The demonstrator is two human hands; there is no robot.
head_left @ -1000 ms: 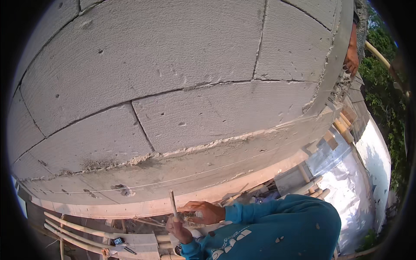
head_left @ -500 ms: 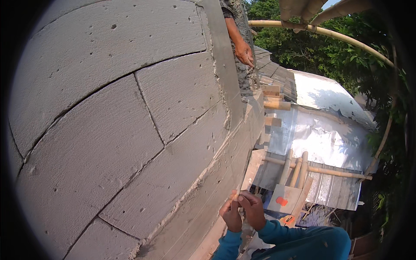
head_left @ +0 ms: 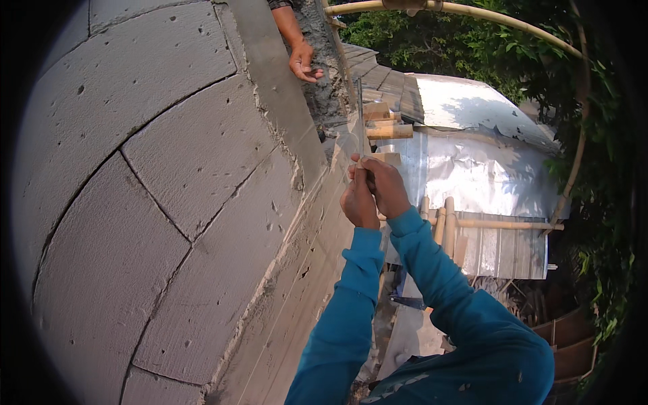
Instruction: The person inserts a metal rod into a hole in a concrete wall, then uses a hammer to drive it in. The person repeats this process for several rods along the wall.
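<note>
My left hand (head_left: pixel 360 204) and my right hand (head_left: pixel 387 187) are close together beside the wall edge, fingers pinched around the lower end of a thin grey rod (head_left: pixel 361 115). The rod points up and away from me; its exact kind I cannot tell. Both teal-sleeved arms stretch forward. A thin pale string (head_left: pixel 278 322) runs along the mortar-covered face of the wall (head_left: pixel 169 236), which is built of large grey blocks. Beyond my hands, another person's hand (head_left: pixel 304 62) hangs with loose fingers beside a rough concrete column (head_left: pixel 322 81).
Cut timber and bamboo ends (head_left: pixel 389 131) stick out past the wall. To the right, metal roofing sheets (head_left: pixel 486 169) lie lower down, with bamboo poles (head_left: pixel 449 226) in front. A handsaw (head_left: pixel 408 302) lies below my right arm. A curved bamboo pole (head_left: pixel 486 15) crosses overhead.
Both hands have reached forward and away with the rod, and more of my arms shows. The view has shifted to the right. The other person's hand has opened its fingers slightly.
</note>
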